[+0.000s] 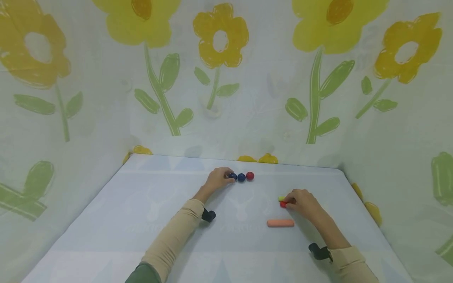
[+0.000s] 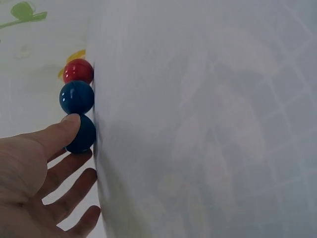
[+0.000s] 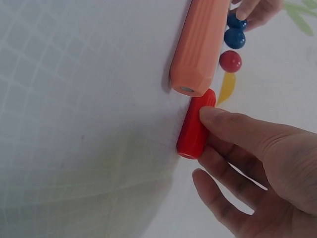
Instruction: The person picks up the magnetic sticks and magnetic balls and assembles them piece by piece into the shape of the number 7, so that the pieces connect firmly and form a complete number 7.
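At the far side of the table, three glossy balls lie in a row. My left hand [image 1: 217, 179] pinches the nearest-to-it blue ball [image 2: 86, 138] between thumb and index finger, its other fingers spread. Touching that ball is a second blue ball [image 2: 77, 97], then a red ball [image 2: 78, 71] at the row's right end. Farther right, my right hand [image 1: 305, 203] grips a short, ridged red stick [image 3: 195, 133] with thumb and fingers; the stick lies on the table. Just beyond it sits a small yellow-green piece [image 1: 281, 199], partly hidden.
A longer salmon-coloured ridged stick [image 1: 280, 223] lies nearer me, left of the right forearm. The white table [image 1: 141, 228] is enclosed by flower-print curtains [image 1: 255, 125] at the back and both sides. Each wrist carries a black camera mount.
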Demonstrator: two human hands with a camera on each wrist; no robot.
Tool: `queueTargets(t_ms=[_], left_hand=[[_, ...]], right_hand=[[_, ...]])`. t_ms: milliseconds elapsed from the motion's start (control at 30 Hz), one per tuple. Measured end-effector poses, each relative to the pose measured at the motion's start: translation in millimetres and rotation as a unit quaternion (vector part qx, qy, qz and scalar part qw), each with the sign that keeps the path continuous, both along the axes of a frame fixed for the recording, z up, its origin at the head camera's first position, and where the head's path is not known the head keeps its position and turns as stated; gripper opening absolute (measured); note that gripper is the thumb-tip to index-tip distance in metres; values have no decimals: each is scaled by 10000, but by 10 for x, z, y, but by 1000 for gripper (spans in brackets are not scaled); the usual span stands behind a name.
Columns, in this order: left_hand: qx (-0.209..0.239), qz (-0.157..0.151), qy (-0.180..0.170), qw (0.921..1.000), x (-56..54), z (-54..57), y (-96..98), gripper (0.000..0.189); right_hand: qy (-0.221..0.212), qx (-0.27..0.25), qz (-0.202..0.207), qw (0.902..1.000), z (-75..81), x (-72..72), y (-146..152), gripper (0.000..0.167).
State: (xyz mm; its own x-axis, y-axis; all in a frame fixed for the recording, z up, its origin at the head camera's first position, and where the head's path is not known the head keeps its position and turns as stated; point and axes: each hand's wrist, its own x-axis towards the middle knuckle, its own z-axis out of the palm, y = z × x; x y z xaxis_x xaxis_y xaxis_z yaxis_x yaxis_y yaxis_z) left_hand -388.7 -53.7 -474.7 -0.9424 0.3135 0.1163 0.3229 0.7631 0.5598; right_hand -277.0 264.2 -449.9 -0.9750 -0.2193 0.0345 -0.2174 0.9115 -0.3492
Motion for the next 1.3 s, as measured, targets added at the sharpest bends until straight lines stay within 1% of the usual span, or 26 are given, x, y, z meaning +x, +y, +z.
queueTargets(t_ms=[100, 200, 333, 667, 1133, 1300], left_hand=[[-68, 22, 29, 10000, 7, -1, -15, 39], [-187, -5, 142, 9997, 5, -2, -24, 39], [-191, -76, 251, 9995, 6, 1, -19, 38], [-249, 58, 377, 9990, 56, -16, -11, 37], [-161, -15, 184, 9997, 148, 1, 7, 36], [-134, 10, 97, 9999, 174, -1, -10, 36]], right_hand=[[100, -17, 95, 9999, -9, 4, -5, 13], [165, -41, 105, 9998, -19, 6, -9, 13], [178, -25, -2, 9998, -23, 2, -6, 13], [194, -109, -4, 9998, -27, 13, -5, 12], [33, -120, -96, 9999, -31, 39, 3, 13], [132, -200, -35, 9997, -43, 48, 4, 12]])
